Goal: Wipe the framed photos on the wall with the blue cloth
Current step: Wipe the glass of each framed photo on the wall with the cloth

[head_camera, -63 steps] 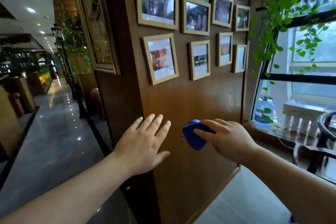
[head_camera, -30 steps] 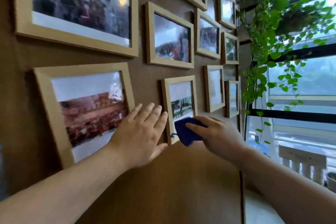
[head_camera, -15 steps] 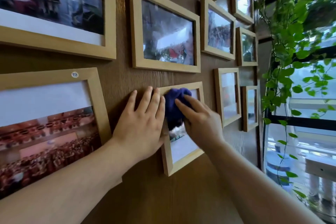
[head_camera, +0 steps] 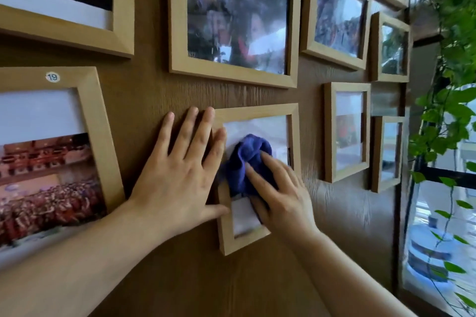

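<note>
Several light wooden photo frames hang on a brown wood-grain wall (head_camera: pixel 154 90). My right hand (head_camera: pixel 280 195) presses a bunched blue cloth (head_camera: pixel 244 159) against the glass of a small upright frame (head_camera: pixel 257 110) at the centre. My left hand (head_camera: pixel 180 175) lies flat with spread fingers on the wall, its thumb and little finger touching that frame's left edge. The cloth and my hands hide most of the photo. A larger frame marked 19 (head_camera: pixel 85 80) hangs to the left, and a landscape frame (head_camera: pixel 177 20) hangs above.
More frames (head_camera: pixel 327 136) fill the wall to the right, up to its edge. A trailing green plant (head_camera: pixel 443 110) hangs beside a window (head_camera: pixel 438 213) with a dark bar at the far right.
I have come close to the wall and raised both hands from below the frames. The cloth now sits on the small frame's glass, slightly lower than half a second ago.
</note>
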Available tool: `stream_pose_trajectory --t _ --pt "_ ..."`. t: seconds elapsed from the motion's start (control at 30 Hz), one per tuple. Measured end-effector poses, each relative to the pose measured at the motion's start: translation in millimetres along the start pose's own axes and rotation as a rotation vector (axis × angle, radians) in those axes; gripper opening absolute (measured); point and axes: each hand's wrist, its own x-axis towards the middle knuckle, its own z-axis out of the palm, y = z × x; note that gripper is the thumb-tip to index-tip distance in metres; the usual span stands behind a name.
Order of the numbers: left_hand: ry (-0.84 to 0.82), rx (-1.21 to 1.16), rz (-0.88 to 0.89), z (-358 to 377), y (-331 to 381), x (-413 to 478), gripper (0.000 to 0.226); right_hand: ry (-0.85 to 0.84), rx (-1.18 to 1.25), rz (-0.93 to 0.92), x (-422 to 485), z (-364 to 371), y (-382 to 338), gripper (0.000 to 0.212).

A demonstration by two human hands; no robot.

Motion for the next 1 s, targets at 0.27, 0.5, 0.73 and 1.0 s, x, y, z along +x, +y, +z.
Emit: stream_pose_trajectory --t 0.27,0.5,0.73,1.0 --pt "0.006 0.072 -0.045 1.7 6.6 0.5 0.124 0.088 -0.017 0.079 47.0 -17.5 30.4 0.042" --pt "-0.015 0.095 -0.050 -4.1 9.2 -0.2 0.124 -0.082 0.076 -0.004 -26.2 -8.9 -6.8 0.041" --pt "-0.039 0.105 -0.063 -5.9 7.9 0.7 0.123 -0.036 -0.011 0.128 10.8 -24.9 36.5 0.041" --pt "-0.037 0.101 -0.060 -6.3 9.6 0.5 0.125 -0.112 0.057 0.229 -17.0 -23.1 6.3 0.045"
